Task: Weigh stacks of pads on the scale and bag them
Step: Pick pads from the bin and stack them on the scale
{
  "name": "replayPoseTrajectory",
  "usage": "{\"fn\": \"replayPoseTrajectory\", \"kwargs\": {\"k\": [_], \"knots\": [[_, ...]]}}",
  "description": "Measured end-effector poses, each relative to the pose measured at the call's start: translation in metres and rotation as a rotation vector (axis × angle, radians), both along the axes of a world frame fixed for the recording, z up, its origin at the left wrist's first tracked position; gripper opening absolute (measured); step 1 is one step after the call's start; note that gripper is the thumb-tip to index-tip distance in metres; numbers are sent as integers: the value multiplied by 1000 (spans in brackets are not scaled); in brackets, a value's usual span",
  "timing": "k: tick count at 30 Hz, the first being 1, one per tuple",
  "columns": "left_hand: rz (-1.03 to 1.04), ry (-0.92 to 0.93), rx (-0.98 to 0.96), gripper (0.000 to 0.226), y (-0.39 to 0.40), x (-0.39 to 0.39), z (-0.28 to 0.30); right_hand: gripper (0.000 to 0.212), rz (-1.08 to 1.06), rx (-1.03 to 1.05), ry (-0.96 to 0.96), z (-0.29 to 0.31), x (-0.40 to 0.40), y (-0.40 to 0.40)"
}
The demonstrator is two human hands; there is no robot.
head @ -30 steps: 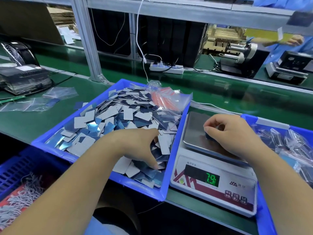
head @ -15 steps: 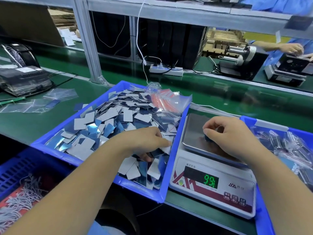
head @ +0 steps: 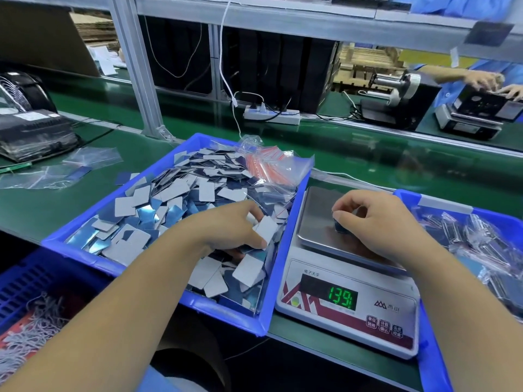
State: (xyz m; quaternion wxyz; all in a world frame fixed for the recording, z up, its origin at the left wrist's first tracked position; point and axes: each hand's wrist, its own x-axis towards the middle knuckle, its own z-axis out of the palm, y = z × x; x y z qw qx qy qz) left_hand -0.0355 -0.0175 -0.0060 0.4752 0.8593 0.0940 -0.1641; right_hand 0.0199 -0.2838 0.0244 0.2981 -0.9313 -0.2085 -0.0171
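Observation:
A blue tray (head: 85,230) holds a loose heap of grey and blue pads (head: 175,199). My left hand (head: 232,227) is in the heap and pinches a grey pad (head: 266,230) lifted at the tray's right side. A white scale (head: 348,295) with a steel pan (head: 314,213) stands right of the tray; its display reads 139. My right hand (head: 379,222) grips a small dark stack of pads (head: 339,226) standing on the pan. A pack of clear zip bags (head: 271,168) with red strips lies at the tray's far right corner.
A second blue tray (head: 441,202) on the right holds bagged pads. Loose clear bags (head: 70,168) lie on the green bench to the left, beside a black device (head: 31,131). A power strip (head: 271,116) sits behind. Another person's hands (head: 489,83) work at the far right.
My left hand has lifted a grey pad out of the heap toward the scale side. My right hand stays on the stack; the scale reading rose from 79 to 99 to 139.

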Motion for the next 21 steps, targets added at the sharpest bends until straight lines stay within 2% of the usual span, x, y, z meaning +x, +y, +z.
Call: {"fn": "replayPoseTrajectory", "kwargs": {"k": [5, 11, 15, 19, 21], "knots": [[6, -79, 32, 22, 14, 6, 13, 15, 8, 0, -3, -1, 2, -1], [142, -253, -84, 22, 4, 26, 39, 18, -111, 88, -78, 0, 14, -9], [181, -420, -218, 22, -40, 45, 52, 16, -316, 241, -118, 2, 24, -22], [103, -429, -272, 21, -100, 59, 44, 15, -443, 338, -90, 2, 31, -31], [64, -427, -222, 21, -121, 63, 35, 14, -456, 358, -63, 0, 32, -33]]}}
